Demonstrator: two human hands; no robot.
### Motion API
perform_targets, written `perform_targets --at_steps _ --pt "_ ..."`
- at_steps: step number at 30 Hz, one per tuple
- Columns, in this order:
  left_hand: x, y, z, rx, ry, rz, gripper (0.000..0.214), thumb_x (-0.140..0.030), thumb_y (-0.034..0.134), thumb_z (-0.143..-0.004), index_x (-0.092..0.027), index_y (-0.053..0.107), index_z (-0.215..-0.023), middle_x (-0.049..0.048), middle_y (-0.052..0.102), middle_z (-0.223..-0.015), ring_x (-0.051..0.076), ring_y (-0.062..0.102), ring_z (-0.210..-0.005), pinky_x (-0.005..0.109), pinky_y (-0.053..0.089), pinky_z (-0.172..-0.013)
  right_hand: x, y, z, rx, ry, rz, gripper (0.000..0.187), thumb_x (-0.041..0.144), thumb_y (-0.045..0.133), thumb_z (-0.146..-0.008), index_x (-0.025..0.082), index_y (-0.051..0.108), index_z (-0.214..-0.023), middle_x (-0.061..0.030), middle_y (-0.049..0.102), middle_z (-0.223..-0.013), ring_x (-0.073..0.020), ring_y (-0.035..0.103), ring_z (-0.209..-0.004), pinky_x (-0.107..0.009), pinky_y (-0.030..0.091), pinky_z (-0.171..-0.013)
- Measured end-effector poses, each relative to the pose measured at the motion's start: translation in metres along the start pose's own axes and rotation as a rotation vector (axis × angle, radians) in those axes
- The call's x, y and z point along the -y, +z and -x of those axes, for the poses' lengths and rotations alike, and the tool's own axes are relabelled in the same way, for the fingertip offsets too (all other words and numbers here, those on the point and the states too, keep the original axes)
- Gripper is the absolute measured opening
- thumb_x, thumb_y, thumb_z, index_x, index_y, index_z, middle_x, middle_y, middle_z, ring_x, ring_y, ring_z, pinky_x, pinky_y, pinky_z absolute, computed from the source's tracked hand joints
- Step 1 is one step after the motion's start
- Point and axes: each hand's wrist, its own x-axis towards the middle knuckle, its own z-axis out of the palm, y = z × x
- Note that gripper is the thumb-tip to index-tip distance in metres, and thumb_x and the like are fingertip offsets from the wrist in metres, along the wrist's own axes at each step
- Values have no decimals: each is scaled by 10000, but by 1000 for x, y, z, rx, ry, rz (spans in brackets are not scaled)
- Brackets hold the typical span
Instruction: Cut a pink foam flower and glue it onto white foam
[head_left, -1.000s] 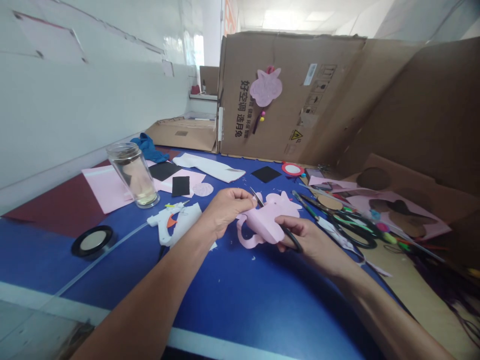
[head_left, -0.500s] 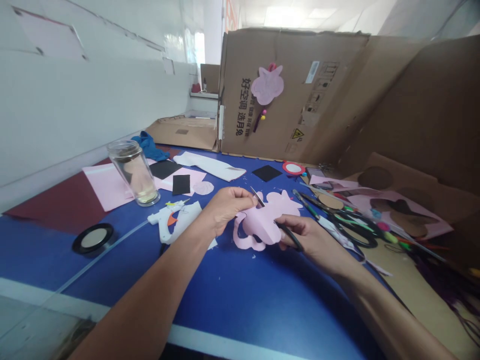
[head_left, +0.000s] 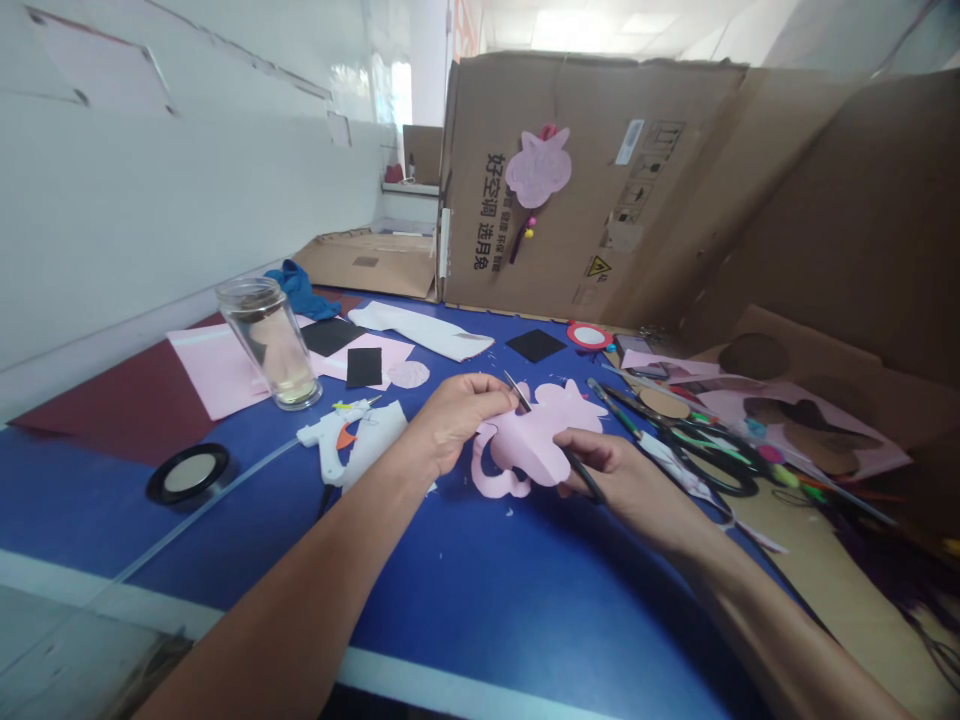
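Pink paper [head_left: 534,440] with a curvy cut outline is held above the blue table. My left hand [head_left: 465,410] pinches its left edge between thumb and fingers. A narrow curled strip of the paper hangs below that hand. My right hand [head_left: 611,462] is closed around the black handles of a pair of scissors [head_left: 517,391], whose blade tips show at the paper's upper left, close to my left fingertips. The middle of the scissors is hidden by the paper. Behind lies another pink paper shape [head_left: 574,405], partly covered.
A glass jar [head_left: 274,345], a hot glue gun [head_left: 330,440] and a black ring-shaped roll [head_left: 187,474] stand at left. Black squares [head_left: 364,367] and white paper [head_left: 420,330] lie behind. Scissors, pens and scraps [head_left: 709,455] crowd the right. A cardboard box [head_left: 585,190] rises at the back.
The curled strip and the paper's lower edge have shifted slightly. Both hands keep nearly the same grip, and the whole view has drifted a little.
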Motion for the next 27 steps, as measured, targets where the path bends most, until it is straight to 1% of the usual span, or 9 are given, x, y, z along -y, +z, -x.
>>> perform_targets --at_steps 7,11,14,18,21,24,27 --pt "-1 0 0 2 7 -13 109 -244 799 -651 -175 718 -676 35 728 -802 137 596 -700 269 449 -655 0 0 -1 4 -19 11 423 593 869 -786 200 755 -889 -8 627 -770 -175 477 -723 -289 367 -659" --pt "-1 0 0 12 6 -13 98 -236 798 -649 -177 721 -662 48 751 -827 150 627 -732 280 478 -692 0 -1 -1 4 -19 21 417 581 866 -792 194 749 -895 5 613 -729 -166 473 -699 -286 364 -653" --pt "-2 0 0 13 8 -24 92 -231 796 -652 -178 721 -656 49 754 -822 152 627 -728 280 479 -687 2 -1 -1 -1 -16 27 418 576 870 -786 191 744 -889 15 598 -701 -162 476 -687 -286 371 -656" --pt "-2 -1 0 12 4 -24 100 -233 800 -666 -174 719 -660 47 740 -798 147 614 -708 278 474 -673 3 -1 -1 -13 -10 28 418 567 879 -771 192 741 -894 9 618 -740 -167 492 -707 -289 386 -673" --pt "-1 -1 0 13 6 -14 107 -234 804 -673 -170 718 -674 54 743 -820 150 622 -728 275 479 -681 2 -1 -1 -15 -12 26 415 571 876 -770 200 742 -897 9 613 -751 -169 486 -710 -291 391 -674" --pt "1 -1 0 8 -17 -20 108 -236 800 -681 -172 717 -703 48 733 -833 137 601 -701 259 437 -629 0 -2 -1 -9 -23 33 400 578 854 -797 202 728 -855 5 607 -757 -166 475 -707 -291 388 -673" --pt "2 0 0 9 -46 -28 119 -244 801 -686 -177 708 -718 24 689 -771 114 539 -622 248 363 -563 0 -2 -1 -19 -33 24 401 571 869 -789 201 729 -857 8 599 -746 -164 471 -703 -290 379 -667"
